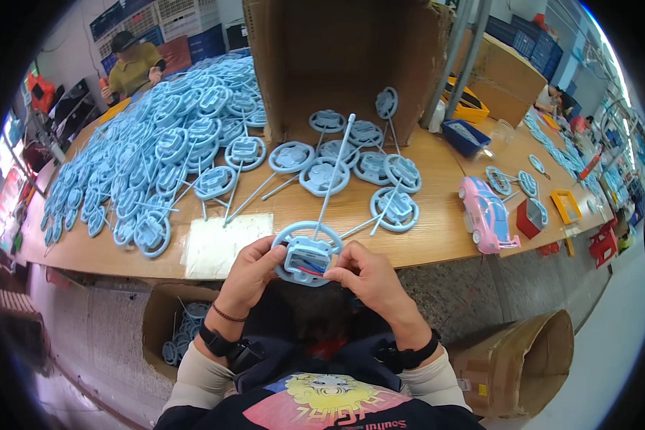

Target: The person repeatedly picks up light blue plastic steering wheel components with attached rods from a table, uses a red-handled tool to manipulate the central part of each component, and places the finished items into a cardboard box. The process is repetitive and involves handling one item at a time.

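Between my two hands, just off the table's front edge, is a light blue toy steering wheel [308, 228] with a long stem pointing away from me. Its open middle faces up and shows a dark hollow with red and blue wires. The fingers of my left hand [254, 269] wrap the wheel's left rim, thumb on top. My right hand [369, 276] grips the right side, thumb and forefinger pinched by the wires at the lower right. Whether those fingertips hold a wire is too small to tell. Several like steering wheels [324, 176] lie just beyond.
A large heap of blue steering wheels [172, 143] covers the table's left. A cardboard box [337, 64] stands open behind. To the right are a pink toy car [486, 215], a red box [529, 218] and a blue bin [466, 137]. Cardboard boxes [480, 369] flank me below. Another person [132, 64] sits far left.
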Demonstrator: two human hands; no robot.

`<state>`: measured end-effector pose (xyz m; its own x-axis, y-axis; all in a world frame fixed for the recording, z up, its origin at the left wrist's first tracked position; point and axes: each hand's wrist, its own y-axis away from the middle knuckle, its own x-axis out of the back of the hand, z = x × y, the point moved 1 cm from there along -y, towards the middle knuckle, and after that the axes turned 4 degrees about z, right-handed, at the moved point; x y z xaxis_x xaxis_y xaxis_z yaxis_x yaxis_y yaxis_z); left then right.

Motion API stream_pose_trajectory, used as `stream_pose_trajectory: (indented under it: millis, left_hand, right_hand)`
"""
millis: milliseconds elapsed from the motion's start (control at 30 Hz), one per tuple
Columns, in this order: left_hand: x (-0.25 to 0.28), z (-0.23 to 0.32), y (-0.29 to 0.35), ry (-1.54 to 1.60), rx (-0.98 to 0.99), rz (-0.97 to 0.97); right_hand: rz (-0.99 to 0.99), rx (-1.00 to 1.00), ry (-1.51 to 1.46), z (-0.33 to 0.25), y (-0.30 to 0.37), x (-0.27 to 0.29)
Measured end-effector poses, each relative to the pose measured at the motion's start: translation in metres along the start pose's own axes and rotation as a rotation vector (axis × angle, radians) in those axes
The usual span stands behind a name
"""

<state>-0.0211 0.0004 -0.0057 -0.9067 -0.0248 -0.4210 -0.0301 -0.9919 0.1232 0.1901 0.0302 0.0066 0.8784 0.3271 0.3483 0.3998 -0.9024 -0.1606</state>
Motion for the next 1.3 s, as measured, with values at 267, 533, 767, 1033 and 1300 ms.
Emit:
stream_pose_trajectory:
  millis: [267, 533, 767, 1033, 1300]
  left_hand:
    - [-0.011, -0.009, 0.0, 0.173, 0.103, -0.186]
    - [-0.01, -0.005, 0.004, 0.202, 0.042, -0.139]
    - [0.098, 0.056, 0.038, 0.999, -0.41, -0.213]
    - [0.171, 0.091, 0.162, 0.736, -0.866, -0.115]
    - [0.252, 0.039, 0.25, -0.432, -0.643, 0.982]
  right_hand:
    - [-0.014, 0.01, -0.104, 0.003, 0.002, 0.0]
    - [-0.035, -0.001, -0.111, -0.001, -0.004, -0.008]
    - [-0.037, -0.025, -0.211, -0.008, 0.009, -0.013]
    - [-0.146, -0.081, -0.306, 0.021, 0.015, -0.027]
    - [-0.194, -0.168, -0.268, 0.024, 0.013, -0.039]
